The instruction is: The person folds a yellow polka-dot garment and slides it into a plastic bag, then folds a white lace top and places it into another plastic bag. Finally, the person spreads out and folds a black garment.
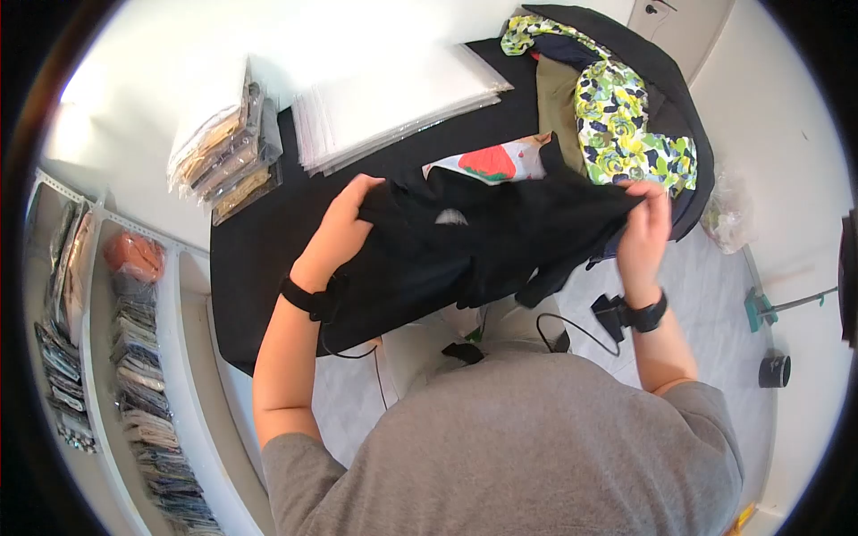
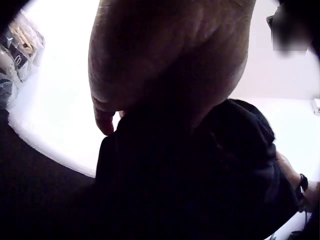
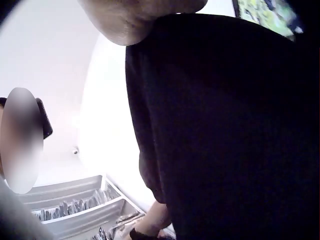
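A black garment [image 1: 500, 237] is stretched between both hands above the near side of the black-covered table [image 1: 255, 286]. My left hand [image 1: 341, 223] grips its left end, and my right hand [image 1: 645, 234] pinches the opposite upper corner. Between them the cloth sags in loose folds. In the left wrist view the cloth [image 2: 170, 185] hangs dark below the hand [image 2: 170, 55], whose fingertips are mostly hidden. Over in the right wrist view it [image 3: 225, 125] fills much of the picture under the hand [image 3: 140, 17]. Behind the garment lies a pale piece with a red strawberry print [image 1: 490, 163].
Stacked clear plastic bags [image 1: 393, 107] lie at the table's back, beside a pile of bagged clothes [image 1: 232, 152]. A floral garment [image 1: 612, 116] and other clothes are heaped at the right. Shelves [image 1: 188, 375] of packed clothes stand left. A cable [image 1: 581, 326] hangs near the right wrist.
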Tool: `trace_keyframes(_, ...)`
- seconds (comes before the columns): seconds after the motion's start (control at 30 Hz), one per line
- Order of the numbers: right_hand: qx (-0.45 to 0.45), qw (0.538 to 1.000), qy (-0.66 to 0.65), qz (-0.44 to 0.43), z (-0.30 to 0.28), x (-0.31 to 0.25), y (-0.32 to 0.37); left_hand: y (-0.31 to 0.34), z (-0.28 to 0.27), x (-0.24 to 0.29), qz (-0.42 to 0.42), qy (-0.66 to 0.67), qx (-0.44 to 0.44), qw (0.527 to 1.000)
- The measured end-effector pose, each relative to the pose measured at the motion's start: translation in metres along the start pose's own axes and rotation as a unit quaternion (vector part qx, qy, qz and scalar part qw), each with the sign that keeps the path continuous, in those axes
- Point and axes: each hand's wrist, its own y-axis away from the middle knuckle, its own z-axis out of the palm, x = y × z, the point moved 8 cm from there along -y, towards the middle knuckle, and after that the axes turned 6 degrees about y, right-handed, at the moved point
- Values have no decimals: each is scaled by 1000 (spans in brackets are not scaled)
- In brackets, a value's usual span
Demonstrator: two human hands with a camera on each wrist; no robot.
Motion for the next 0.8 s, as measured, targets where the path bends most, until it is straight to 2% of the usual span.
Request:
trace_keyframes(0.03,32,999,20,-10,-12,-8,-17,-3,-11,-4,-87,71,57,992)
trace_keyframes(0.07,47,999,21,-7,-23,-8,-33,-9,-19,9,-39,124,80,988)
trace_keyframes(0.1,62,998,20,-5,-32,-8,-49,-15,-26,19,-31,123,81,989)
trace_keyframes(0.13,57,998,-24,-19,-37,-13,-66,-20,-35,29,-38,124,83,988)
trace_keyframes(0.17,61,992,-110,17,-38,-21,-78,-24,-43,39,-46,126,86,987)
trace_keyframes(0.23,33,990,-139,7,-43,-37,-104,-29,-59,60,-37,157,74,984)
trace_keyframes(0.37,-8,983,-184,-6,-54,-66,-155,-25,-116,106,41,190,79,978)
trace_keyframes(0.43,-18,985,-141,-102,-60,-105,-173,-19,-152,116,59,247,105,962)
trace_keyframes(0.5,-6,983,-122,-135,-61,-132,-189,-17,-192,138,58,179,132,973)
trace_keyframes(0.53,3,982,-100,-162,-62,-147,-197,-13,-212,151,60,132,175,974)
trace_keyframes(0.63,-22,978,-127,-163,-60,-179,-225,-2,-269,193,97,48,233,967)
trace_keyframes(0.67,-119,927,-253,-252,-31,-232,-189,0,-289,209,114,3,241,964)
trace_keyframes(0.77,-76,927,-246,-272,-23,-262,-191,20,-349,240,118,-49,340,932)
trace_keyframes(0.8,-83,929,-256,-253,-21,-264,-195,27,-356,246,118,-52,342,931)
